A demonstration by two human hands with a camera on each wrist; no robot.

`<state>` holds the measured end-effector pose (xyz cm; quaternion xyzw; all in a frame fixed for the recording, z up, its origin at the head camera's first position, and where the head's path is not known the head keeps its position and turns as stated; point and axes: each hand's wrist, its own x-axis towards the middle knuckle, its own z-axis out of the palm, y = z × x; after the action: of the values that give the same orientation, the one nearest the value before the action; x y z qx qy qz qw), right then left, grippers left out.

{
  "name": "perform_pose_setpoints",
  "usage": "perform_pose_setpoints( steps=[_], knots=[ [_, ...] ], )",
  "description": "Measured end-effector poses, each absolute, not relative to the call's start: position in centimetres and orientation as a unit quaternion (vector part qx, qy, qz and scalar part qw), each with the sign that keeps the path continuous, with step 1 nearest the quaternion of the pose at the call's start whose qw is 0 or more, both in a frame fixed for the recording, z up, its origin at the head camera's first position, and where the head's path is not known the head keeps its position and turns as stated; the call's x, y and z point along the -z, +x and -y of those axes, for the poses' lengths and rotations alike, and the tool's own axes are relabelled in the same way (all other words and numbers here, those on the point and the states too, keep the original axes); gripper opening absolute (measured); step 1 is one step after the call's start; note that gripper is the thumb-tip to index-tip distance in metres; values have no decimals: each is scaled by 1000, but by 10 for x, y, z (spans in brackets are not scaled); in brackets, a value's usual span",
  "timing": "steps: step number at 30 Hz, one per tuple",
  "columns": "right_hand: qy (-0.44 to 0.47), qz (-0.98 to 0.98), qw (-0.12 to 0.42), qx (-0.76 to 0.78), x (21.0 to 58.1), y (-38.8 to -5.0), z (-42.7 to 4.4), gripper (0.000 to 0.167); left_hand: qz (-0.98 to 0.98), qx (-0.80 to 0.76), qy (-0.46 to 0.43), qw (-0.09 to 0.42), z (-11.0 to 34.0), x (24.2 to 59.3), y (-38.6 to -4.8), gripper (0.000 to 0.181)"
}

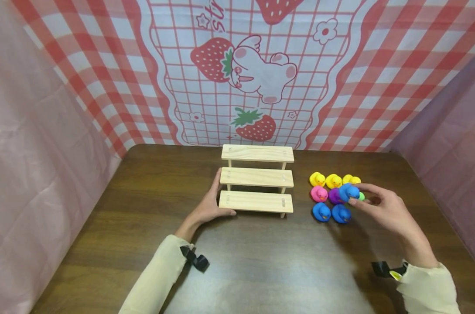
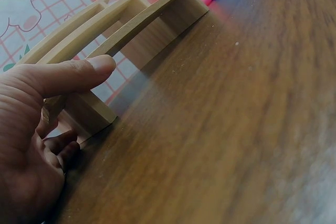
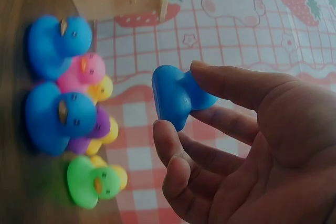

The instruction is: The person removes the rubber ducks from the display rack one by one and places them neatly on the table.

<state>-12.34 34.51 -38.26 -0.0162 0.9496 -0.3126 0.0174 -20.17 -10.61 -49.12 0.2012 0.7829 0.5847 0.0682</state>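
A blue rubber duck [image 1: 349, 192] is held up off the table in my right hand [image 1: 392, 213], pinched between thumb and fingers. In the right wrist view the held duck [image 3: 176, 95] is tipped on its side. Below it stand two more blue ducks [image 1: 321, 212], a pink duck [image 1: 319, 194], a purple duck [image 1: 335, 196], a green duck [image 3: 89, 182] and three yellow ducks [image 1: 317, 179]. My left hand [image 1: 210, 203] grips the left end of a three-step wooden stand [image 1: 257, 177]. In the left wrist view its thumb [image 2: 79, 74] lies along the lowest step's front.
The brown wooden table [image 1: 261, 261] ends at a red-and-white checked strawberry cloth [image 1: 319, 87] behind the stand. Pink curtains [image 1: 41, 152] hang at both sides. The ducks stand in rows to the right of the stand, with a gap between.
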Motion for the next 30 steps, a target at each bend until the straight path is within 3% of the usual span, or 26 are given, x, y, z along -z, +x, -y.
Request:
perform_pose_setpoints(
  steps=[15,30],
  knots=[
    [-11,-950,21,312,400,-118,-379,57,-777,-590,207,69,106,490,-201,139],
    [1,-950,93,299,417,-110,-400,65,-781,-587,202,69,106,490,-201,139]
  ],
)
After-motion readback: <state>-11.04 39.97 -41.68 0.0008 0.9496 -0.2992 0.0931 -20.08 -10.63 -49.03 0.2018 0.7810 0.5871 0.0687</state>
